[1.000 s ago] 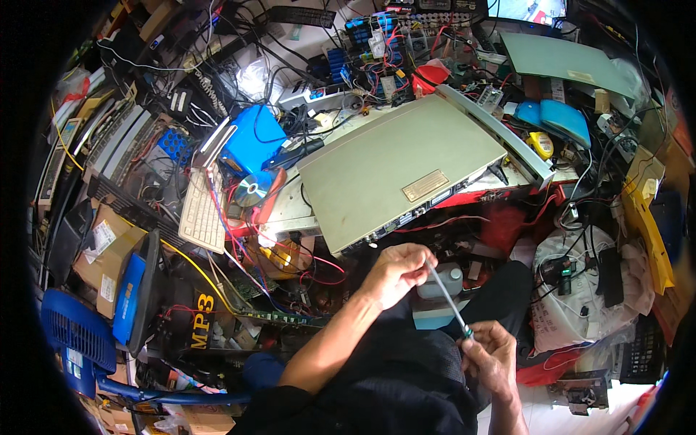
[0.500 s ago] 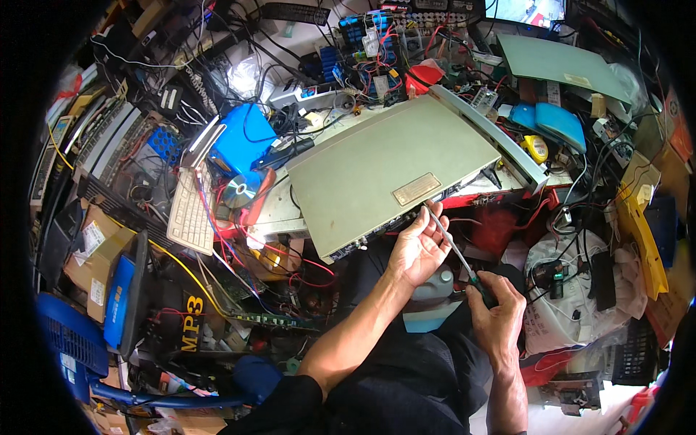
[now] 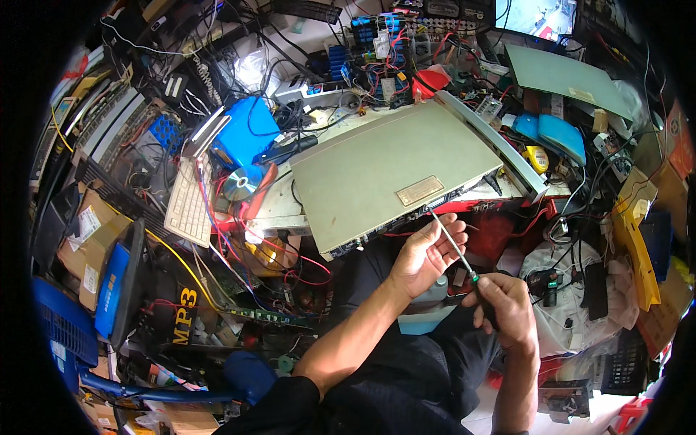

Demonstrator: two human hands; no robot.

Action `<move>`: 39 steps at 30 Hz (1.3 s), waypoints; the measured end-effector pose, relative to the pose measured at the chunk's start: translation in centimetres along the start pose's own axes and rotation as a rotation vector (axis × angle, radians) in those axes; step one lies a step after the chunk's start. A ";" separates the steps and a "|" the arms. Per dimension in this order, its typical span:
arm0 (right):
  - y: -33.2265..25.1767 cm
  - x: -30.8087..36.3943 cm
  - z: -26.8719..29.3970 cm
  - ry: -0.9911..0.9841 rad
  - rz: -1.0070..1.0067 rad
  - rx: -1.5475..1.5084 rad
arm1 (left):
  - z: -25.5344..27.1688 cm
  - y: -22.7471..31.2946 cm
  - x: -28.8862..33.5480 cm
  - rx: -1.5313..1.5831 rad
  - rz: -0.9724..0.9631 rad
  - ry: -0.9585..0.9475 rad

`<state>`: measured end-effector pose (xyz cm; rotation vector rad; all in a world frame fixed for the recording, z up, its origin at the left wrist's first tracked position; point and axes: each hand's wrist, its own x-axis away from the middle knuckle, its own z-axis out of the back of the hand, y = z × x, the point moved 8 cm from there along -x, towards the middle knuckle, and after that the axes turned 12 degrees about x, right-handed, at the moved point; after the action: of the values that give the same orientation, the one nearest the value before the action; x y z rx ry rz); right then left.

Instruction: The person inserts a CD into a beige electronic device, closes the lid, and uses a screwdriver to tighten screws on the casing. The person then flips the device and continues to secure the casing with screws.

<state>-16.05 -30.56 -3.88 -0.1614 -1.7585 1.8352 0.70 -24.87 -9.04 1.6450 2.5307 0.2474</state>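
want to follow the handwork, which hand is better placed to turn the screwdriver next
Probably the right hand: it grips the screwdriver at its handle end, tip near the metal case. The left hand is open beside the shaft.

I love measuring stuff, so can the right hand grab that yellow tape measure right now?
Probably not as things stand: the right hand holds the screwdriver, so it isn't free. The yellow tape measure itself looks uncovered, though, beside the long grey panel.
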 end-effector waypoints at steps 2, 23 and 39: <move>0.3 -0.2 -0.1 -0.064 -0.092 -0.331 | -0.4 0.2 0.3 -0.116 -0.026 0.003; 4.7 3.8 -1.7 0.116 -0.145 -0.715 | -1.7 0.7 0.2 -0.270 -0.075 0.080; 4.4 4.6 -0.2 0.348 0.060 -0.250 | -2.0 1.3 0.3 -0.363 -0.122 0.148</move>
<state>-21.11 -27.94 -6.65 -0.5998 -1.7373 1.5101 1.37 -24.26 -6.86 1.3743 2.4854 0.7896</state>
